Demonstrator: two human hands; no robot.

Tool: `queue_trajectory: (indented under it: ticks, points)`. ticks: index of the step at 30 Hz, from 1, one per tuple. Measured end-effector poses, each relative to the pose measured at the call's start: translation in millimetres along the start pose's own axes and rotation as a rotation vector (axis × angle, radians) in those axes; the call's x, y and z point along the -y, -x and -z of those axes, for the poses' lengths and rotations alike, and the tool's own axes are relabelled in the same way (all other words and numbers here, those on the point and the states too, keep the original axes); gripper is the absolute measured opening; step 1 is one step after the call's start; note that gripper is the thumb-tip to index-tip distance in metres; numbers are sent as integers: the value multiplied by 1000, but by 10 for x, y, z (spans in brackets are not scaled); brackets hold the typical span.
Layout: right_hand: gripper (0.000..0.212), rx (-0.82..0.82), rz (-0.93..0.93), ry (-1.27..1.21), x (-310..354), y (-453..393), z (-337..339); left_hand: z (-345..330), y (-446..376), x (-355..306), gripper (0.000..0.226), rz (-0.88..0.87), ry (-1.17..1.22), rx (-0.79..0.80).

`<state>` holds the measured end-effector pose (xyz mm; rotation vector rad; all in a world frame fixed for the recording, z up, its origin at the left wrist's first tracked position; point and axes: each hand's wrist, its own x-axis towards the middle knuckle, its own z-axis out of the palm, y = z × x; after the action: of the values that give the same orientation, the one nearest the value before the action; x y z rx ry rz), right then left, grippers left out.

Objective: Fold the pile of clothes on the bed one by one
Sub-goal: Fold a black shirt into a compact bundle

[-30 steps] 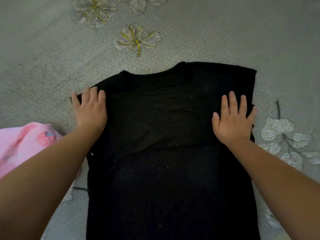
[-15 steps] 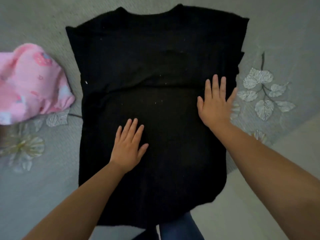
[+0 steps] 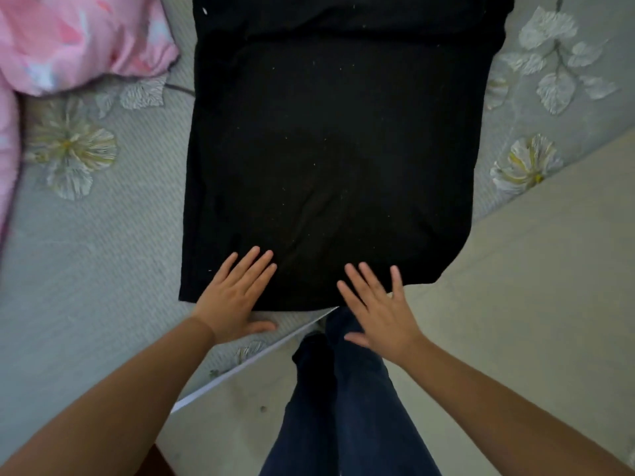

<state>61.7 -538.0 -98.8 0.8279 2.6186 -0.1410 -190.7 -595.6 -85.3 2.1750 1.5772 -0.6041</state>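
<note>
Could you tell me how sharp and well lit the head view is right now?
Head view: dim and flat, the black shirt shows almost no fold detail; the right hand is slightly motion-blurred, the left hand sharper; wide-angle bending toward the edges.

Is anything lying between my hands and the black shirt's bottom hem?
Nothing visible does. The left hand already rests flat on the hem of the black shirt, and the right hand is spread at the hem's edge. The pink garment lies off to the left.
</note>
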Motion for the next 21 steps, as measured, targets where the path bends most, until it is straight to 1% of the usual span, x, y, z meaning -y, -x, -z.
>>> queue_trajectory:
  ticks: [1,2,3,4,5,6,7,8,10,12,13,14,15,16,18,21]
  points:
    - [93,19,-19,3,74,-41,-24,-7,21,17,80,-10,-3,-33]
    - [95,8,-53,4,120,-78,-58,-31,32,39,74,-23,11,-78]
    - [95,-21,-93,12,142,-110,-90,-42,33,61,70,-29,29,-100]
    - [96,-63,-125,34,145,-135,-127,-91,29,84,63,-46,29,-160]
    - [99,-102,-144,60,133,-158,-154,-102,25,90,48,-57,28,-216]
    - [100,-137,-164,81,120,-178,-176,-145,13,98,32,-65,19,-304]
    - [98,-173,-190,78,106,-200,-190,-149,9,98,34,-41,32,-342]
    - [95,-206,-223,60,88,-222,-199,-179,-3,92,43,-18,52,-389]
    - [88,-269,-299,-6,62,-258,-208,-165,-12,96,53,94,152,-428]
    - [67,-362,-369,-102,4,-275,-197,-169,-2,122,61,219,267,-430]
    - [58,-396,-395,-139,-43,-273,-184,-162,7,136,61,272,320,-430]
    - [56,-404,-426,-177,-99,-262,-172,-160,25,148,60,311,356,-427]
    - [59,-386,-482,-231,-158,-243,-154,-164,49,161,59,336,389,-408]
    - [64,-348,-561,-297,-224,-228,-133,-181,71,172,58,343,411,-389]
    - [70,-274,-699,-371,-364,-193,-120,-199,109,171,58,353,443,-401]
    - [65,-258,-752,-384,-564,-124,-100,-208,156,144,59,411,500,-390]
